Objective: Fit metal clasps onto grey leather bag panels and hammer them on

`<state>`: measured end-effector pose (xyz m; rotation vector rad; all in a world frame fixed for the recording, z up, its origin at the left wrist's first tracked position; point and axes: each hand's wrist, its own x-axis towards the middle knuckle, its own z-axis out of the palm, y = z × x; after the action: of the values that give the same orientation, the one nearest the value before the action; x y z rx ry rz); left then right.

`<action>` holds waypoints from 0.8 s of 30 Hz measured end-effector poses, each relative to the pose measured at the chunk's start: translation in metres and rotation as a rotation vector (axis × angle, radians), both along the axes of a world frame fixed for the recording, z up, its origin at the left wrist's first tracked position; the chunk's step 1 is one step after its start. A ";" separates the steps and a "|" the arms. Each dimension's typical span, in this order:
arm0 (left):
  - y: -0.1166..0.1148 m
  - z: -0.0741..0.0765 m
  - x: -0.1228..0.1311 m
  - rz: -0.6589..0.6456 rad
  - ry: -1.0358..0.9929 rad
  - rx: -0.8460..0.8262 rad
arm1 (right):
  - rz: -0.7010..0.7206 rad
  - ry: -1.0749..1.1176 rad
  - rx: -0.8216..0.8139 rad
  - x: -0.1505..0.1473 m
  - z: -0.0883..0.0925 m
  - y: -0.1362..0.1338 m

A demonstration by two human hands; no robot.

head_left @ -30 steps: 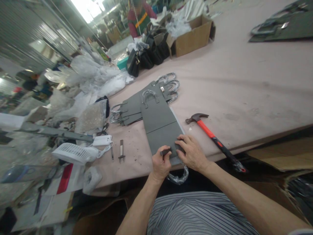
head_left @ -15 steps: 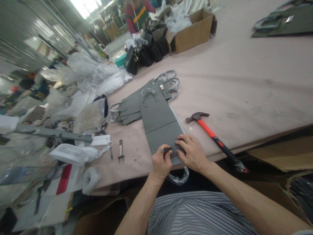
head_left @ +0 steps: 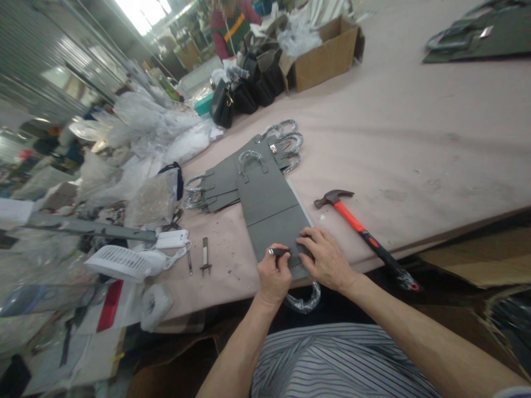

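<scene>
A long grey bag panel (head_left: 271,193) lies flat on the table, with a crease across it and plastic-wrapped handles at both ends. The near wrapped handle (head_left: 305,303) hangs past the table edge. Over the panel's near end, my left hand (head_left: 274,276) pinches a short dark rod with a shiny metal end (head_left: 279,251), its inner tip against or close to the panel. My right hand (head_left: 327,260) presses on the panel beside it, thumb and fingers apart around a dark tab. A claw hammer (head_left: 357,224) with a red and black handle rests to the right.
More grey bag panels (head_left: 219,185) lie under the far end. A small pronged tool (head_left: 204,257), a white fan (head_left: 124,260) and plastic wrap (head_left: 153,132) are left. Black bags (head_left: 244,97) and a cardboard box (head_left: 327,63) stand behind, near a person (head_left: 234,27).
The rod in my left hand has tilted slightly, and more of its shiny end shows. My right hand keeps its place on the panel. The view shifts slightly.
</scene>
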<state>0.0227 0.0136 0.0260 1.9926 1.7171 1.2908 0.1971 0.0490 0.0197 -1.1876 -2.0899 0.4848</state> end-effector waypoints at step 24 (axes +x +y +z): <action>0.004 0.003 0.002 -0.058 0.055 -0.062 | -0.434 -0.467 -0.341 0.109 0.012 0.012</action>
<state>0.0246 0.0175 0.0292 2.0450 1.6890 1.1598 0.3061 0.0608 0.0321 -2.0602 -2.0731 0.3910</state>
